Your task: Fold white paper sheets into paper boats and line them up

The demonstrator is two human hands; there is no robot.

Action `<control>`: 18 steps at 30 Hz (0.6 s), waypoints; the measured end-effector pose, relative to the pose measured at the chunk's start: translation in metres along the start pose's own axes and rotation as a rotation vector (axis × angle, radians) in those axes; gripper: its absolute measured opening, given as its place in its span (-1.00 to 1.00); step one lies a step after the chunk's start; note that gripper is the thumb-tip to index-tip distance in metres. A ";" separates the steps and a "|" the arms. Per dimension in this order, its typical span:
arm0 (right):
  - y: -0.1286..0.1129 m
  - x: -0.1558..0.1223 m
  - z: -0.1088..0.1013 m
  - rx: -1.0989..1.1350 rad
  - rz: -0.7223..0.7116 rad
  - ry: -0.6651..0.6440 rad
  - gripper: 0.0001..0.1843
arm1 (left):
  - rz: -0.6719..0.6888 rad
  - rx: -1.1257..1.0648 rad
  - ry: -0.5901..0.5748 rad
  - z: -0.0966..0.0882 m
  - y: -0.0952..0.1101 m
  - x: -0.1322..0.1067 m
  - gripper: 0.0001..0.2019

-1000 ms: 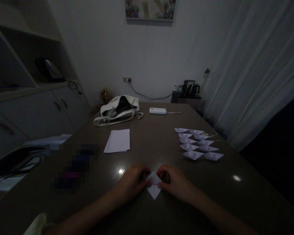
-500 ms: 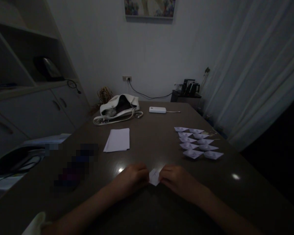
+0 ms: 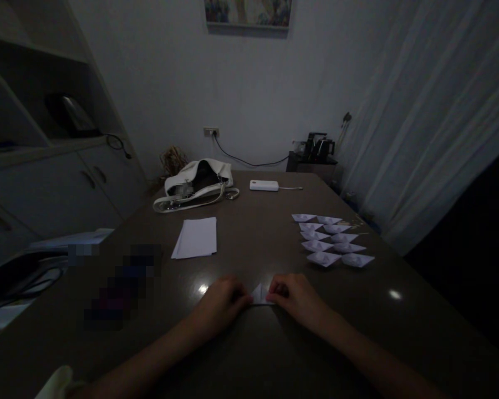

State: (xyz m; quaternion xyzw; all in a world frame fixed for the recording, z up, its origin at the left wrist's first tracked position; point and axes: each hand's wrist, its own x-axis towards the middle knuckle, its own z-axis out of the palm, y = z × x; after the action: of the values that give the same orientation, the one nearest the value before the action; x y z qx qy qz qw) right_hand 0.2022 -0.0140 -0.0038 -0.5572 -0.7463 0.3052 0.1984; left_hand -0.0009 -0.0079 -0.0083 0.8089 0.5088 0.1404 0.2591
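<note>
A small folded white paper (image 3: 260, 295) is stretched between my hands near the front of the table; a pointed peak stands up at its middle. My left hand (image 3: 223, 299) pinches its left end between thumb and fingers. On the other side, my right hand (image 3: 294, 297) pinches the right end, fingers curled. Beyond, to the right, several folded paper boats (image 3: 323, 259) stand in two columns. A stack of white paper sheets (image 3: 197, 238) lies to the left, past my left hand.
A white handbag (image 3: 199, 183) lies at the table's far left, with a white power bank (image 3: 264, 185) and short cable right of it. Blurred dark items (image 3: 122, 288) lie at the left. Kettles (image 3: 322, 148) stand on a cabinet behind the table.
The paper between my hands has gone from a flat diamond to a wider shape with a raised peak. Both hands still pinch its ends. The camera view has shifted slightly.
</note>
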 end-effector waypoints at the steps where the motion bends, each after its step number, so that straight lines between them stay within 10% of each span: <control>1: 0.000 0.000 0.001 -0.011 0.000 0.000 -0.99 | -0.025 0.006 0.006 0.000 0.000 0.000 -0.80; 11: 0.006 0.001 0.004 -0.050 -0.084 0.040 -0.87 | 0.013 -0.041 0.054 0.003 -0.004 0.002 -0.92; 18: 0.007 0.000 0.007 -0.164 -0.371 -0.058 -0.73 | 0.320 0.119 0.032 0.005 0.003 -0.001 -0.82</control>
State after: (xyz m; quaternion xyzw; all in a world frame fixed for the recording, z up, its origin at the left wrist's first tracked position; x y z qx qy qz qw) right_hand 0.2025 -0.0145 -0.0136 -0.4154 -0.8640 0.2172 0.1837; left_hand 0.0027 -0.0113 -0.0105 0.8911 0.3851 0.1624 0.1767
